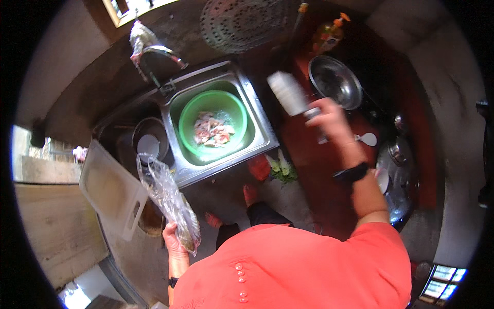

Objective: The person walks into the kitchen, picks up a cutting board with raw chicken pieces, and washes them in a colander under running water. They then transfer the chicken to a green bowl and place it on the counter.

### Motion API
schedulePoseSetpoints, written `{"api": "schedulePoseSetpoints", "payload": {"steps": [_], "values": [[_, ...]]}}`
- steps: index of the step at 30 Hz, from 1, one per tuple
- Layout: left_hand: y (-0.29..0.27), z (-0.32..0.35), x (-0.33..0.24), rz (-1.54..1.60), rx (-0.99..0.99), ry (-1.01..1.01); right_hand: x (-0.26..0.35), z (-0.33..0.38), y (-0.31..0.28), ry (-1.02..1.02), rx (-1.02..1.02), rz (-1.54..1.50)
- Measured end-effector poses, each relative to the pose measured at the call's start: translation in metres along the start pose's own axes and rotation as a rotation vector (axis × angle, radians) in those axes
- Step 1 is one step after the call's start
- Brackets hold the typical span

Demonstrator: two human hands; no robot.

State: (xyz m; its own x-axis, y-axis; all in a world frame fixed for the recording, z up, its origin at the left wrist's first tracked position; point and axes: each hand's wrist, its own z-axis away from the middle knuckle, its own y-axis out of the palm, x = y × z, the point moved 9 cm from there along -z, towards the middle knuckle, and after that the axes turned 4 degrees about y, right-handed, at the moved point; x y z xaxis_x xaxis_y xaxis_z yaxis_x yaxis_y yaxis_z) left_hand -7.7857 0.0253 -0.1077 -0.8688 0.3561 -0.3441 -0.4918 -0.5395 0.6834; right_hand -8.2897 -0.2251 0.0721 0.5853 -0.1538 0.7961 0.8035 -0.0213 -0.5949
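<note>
My left hand [175,240] is closed around the lower end of a clear plastic bag [163,188], left of my body. Something long and greenish-brown lies inside the bag; I cannot make out its kind. On the right, my right hand [329,119] grips the handle of a cleaver [287,93], whose broad blade is smeared by motion and points toward the sink. A green basin [186,123] stands in the metal sink [256,105] with pieces of raw meat [212,130] in it.
A white cutting board [110,180] leans left of the bag, near a dark pot [160,129]. Beyond the sink rises a faucet [163,50]. The red counter [329,170] holds a metal bowl [335,82], a soap bottle [329,36] and a white spoon [367,139]. Leafy greens [282,169] lie below the sink.
</note>
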Motion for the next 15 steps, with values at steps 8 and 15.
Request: {"api": "schedulePoseSetpoints", "payload": {"steps": [8,15], "values": [[0.021,0.008,-0.004,-0.071,-0.004,-0.016,0.006,0.001,0.259,0.166,0.529,0.755],[0.022,0.014,-0.005,0.006,-0.068,-0.040,-0.094,0.033,0.053,0.440,-0.338,-0.207]]}}
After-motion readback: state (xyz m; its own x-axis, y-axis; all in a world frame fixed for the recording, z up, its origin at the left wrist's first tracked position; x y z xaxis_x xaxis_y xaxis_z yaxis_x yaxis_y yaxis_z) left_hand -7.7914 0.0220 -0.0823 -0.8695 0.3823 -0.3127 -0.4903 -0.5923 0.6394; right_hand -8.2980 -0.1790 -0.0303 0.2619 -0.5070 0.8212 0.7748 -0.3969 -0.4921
